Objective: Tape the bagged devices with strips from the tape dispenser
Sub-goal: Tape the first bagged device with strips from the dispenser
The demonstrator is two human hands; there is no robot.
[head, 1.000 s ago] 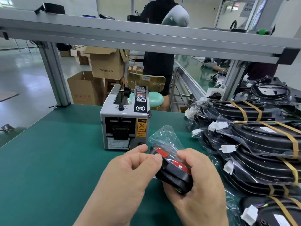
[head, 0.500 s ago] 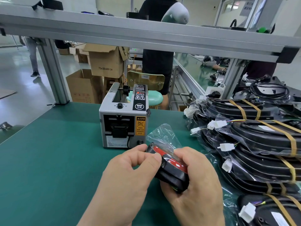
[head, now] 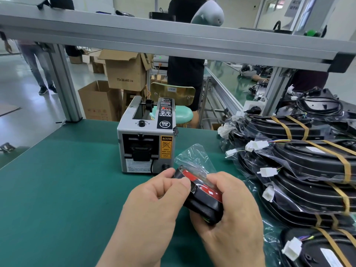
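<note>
Far beyond the left hand (head: 154, 205), up and to its left, a cardboard box (head: 127, 74) is printed 75x36x40 CM. Just past that hand's knuckles the tape dispenser (head: 146, 143) stands on the green table (head: 57, 189). Its round black button reads BEMI, and a yellow label says CAUTION, DO NOT INSERT YOUR FINGERS INTO OUTLET (the smaller sticker below is too fine to read). The left hand pinches the near-left end of the bagged device (head: 200, 195) between thumb and curled forefinger. The device is black with a red panel, and its clear bag sticks up behind. The right hand (head: 231, 218) curls around it from the other side. Right of that hand lies a pile of bagged devices (head: 308, 170) banded with tan tape.
</note>
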